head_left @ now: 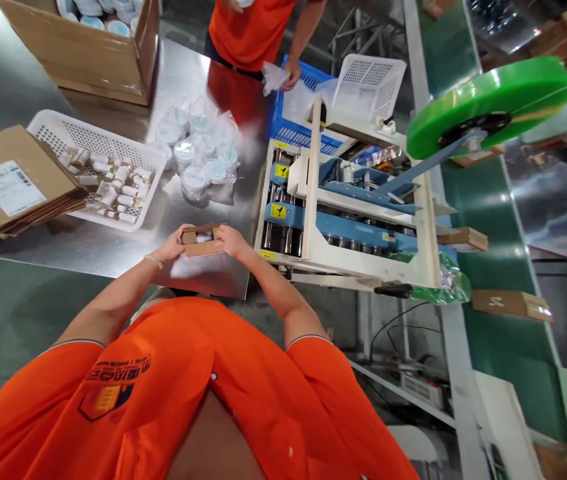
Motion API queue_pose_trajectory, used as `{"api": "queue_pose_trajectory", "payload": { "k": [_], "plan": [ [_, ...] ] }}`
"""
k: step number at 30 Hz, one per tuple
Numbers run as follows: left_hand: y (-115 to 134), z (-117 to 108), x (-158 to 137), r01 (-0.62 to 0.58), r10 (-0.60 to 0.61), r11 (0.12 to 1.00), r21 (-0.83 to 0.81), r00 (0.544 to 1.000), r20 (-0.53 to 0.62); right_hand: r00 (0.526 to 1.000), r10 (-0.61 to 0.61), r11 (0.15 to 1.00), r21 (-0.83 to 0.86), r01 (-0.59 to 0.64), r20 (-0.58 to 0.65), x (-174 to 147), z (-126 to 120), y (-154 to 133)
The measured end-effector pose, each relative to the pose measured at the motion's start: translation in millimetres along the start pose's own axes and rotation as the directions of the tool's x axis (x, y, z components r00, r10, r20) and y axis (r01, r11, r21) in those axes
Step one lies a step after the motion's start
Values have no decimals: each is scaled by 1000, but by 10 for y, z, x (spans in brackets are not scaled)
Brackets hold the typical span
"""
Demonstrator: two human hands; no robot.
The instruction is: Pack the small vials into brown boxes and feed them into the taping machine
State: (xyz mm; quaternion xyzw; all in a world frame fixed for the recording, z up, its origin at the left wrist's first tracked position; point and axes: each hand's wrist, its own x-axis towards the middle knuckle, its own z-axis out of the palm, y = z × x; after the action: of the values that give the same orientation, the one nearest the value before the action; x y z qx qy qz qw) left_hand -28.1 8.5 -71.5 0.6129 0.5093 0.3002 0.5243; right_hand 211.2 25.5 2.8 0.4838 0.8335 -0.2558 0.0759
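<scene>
Between my two hands is a small open cardboard box point(204, 249), just above the near edge of the metal table point(163, 259). My left hand point(174, 244) grips its left end, and my right hand point(230, 241) has hold of the right end. Something pale lies inside the box, too small to make out. Beyond it sits a heap of clear bags point(203, 150) with white, blue-topped round containers. To the left, a white plastic basket point(150, 160) holds several small white-and-brown rolls point(122, 175). A stack of flat cardboard boxes point(10, 177) with a label leans over the basket's left side.
A taping machine point(313, 220) with rollers and a green tape roll point(488, 107) stands at my right. Past it runs a green conveyor point(493, 347) carrying cardboard boxes. A large carton point(98, 60) stands at the back left. Across the table a co-worker point(250, 33) handles a clear bag point(274, 77).
</scene>
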Motion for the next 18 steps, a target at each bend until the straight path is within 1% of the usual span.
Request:
{"api": "queue_pose_trajectory", "payload": {
  "k": [1,2,3,4,5,7,9,10,11,13,14,15,16,17,18],
  "plan": [
    [-14,-44,6,-3,3,1000,-11,999,33,994,93,996,-6,-93,-61,27,-15,-24],
    [-28,-104,12,6,-4,1000,-24,998,64,977,167,986,-8,-169,-135,39,-24,-42],
    [-36,-174,20,20,-17,999,-36,996,90,956,205,977,-9,-211,-208,37,-28,-51],
    [-38,-247,30,31,-26,999,-45,993,111,945,199,978,-13,-209,-260,26,-28,-48],
    [-29,-318,43,32,-26,999,-42,990,138,949,156,985,-23,-169,-275,7,-24,-34],
    [23,-424,65,-5,-1,1000,26,976,218,978,32,999,-36,-40,-206,-39,-4,22],
    [114,-429,58,-59,1,979,197,960,279,993,-42,999,-21,39,-112,-88,38,94],
    [166,-380,35,-75,-17,947,314,960,280,995,-42,999,-9,42,-91,-111,66,129],
    [216,-297,-4,-75,-39,897,435,968,248,995,-29,1000,3,30,-90,-132,99,161],
    [288,-57,-121,-17,-65,771,636,992,106,995,-3,1000,24,5,-100,-160,175,228],
    [302,76,-188,23,-61,718,696,998,29,995,5,999,40,-1,-103,-167,220,267],
    [300,200,-249,56,-48,683,728,998,-31,994,14,998,66,-7,-107,-173,272,314],
    [284,303,-293,70,-30,669,740,997,-68,993,31,994,106,-19,-114,-178,334,369],
    [259,380,-312,64,-5,671,739,997,-82,989,67,987,157,-45,-135,-186,409,432],
    [232,430,-295,39,26,682,731,997,-77,976,129,973,214,-90,-174,-199,498,498]
  ]
}}
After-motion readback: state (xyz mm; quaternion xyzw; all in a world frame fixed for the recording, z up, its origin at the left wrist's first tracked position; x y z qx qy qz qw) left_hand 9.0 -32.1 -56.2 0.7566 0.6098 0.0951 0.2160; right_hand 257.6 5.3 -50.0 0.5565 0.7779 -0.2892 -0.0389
